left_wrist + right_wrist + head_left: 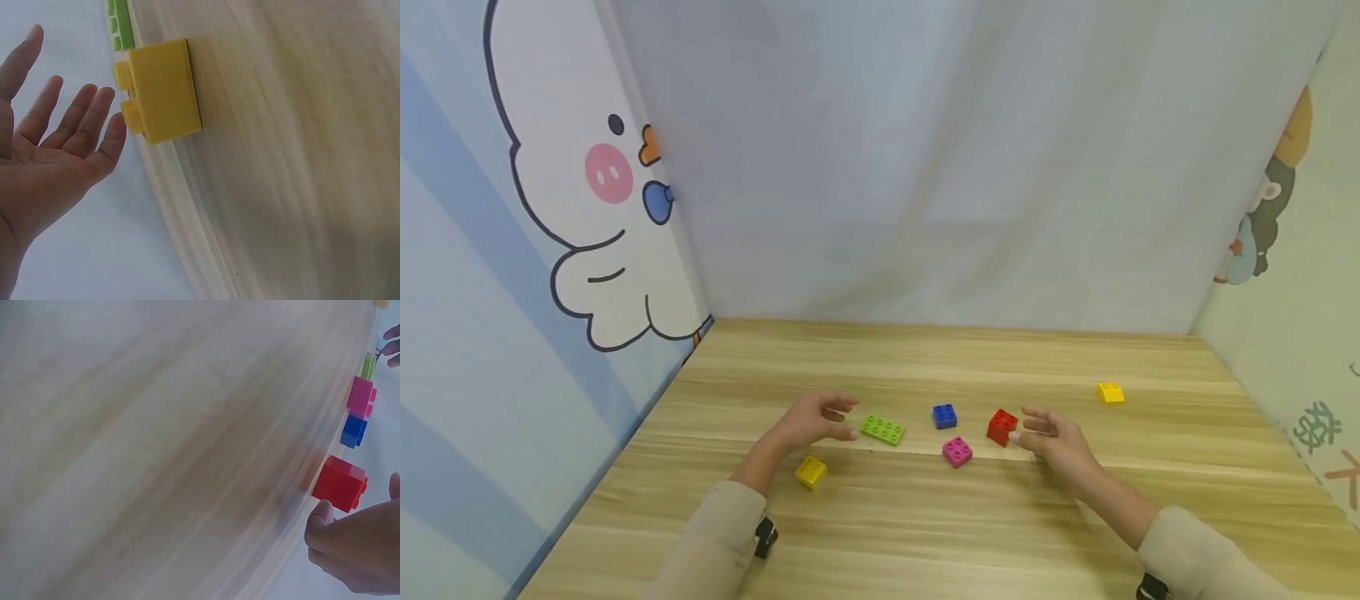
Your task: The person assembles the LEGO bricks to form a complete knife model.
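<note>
Two hands [814,418] [1063,448] near green brick [882,429], red brick [1002,427]; writing-like wall mark [1317,425], illegible.

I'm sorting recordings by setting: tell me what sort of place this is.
Perhaps a screened play booth, judging by the cartoon-printed left wall, grey backdrop and wood-grain table.

On table [880,533]: front brick [811,473] before left hand [812,420], rear brick [1111,394] behind right hand [1062,442], four bricks [1002,428] between.

Toward the far edge of the worktop [187,450], we see our right hand [359,545] by a red building brick [339,484], then a blue brick [353,430], pink brick [360,397] and green brick [368,366].
</note>
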`<state>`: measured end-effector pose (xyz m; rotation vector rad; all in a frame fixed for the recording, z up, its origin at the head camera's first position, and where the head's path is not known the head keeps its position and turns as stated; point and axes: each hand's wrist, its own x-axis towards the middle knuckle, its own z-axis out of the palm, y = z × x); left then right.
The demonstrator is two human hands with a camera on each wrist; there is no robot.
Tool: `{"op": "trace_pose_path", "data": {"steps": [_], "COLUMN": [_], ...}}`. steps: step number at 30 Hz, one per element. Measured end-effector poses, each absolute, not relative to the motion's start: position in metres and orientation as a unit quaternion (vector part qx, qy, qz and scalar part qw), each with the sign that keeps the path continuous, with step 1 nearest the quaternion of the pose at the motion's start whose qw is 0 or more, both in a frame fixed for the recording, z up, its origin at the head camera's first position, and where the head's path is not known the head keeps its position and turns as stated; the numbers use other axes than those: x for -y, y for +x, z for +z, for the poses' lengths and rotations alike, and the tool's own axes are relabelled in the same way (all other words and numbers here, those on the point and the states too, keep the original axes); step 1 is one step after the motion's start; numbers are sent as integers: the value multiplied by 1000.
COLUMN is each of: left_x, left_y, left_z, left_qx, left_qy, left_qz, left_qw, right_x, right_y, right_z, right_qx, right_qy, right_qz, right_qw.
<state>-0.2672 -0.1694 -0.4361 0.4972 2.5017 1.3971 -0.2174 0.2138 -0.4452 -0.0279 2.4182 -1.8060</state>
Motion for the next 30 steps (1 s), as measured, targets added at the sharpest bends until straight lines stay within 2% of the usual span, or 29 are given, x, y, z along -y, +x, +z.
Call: {"op": "trace_pose_path", "data": {"steps": [18,30], "left_x": [153,143], "left_y": [-288,-296], "left_z": [-443,-439], "left_qx": [-861,-873], "left_qy": [148,125], "left_qz": [454,428], "left_qw": [175,198], "right_x": [-211,-204], "right_y": [-241,-249], "right_z": [-459,-465], "right_qx": [-813,-838], "right_qy": [-13,-11], "right_qz": [-577,-542], "right_qw": [84,60]}}
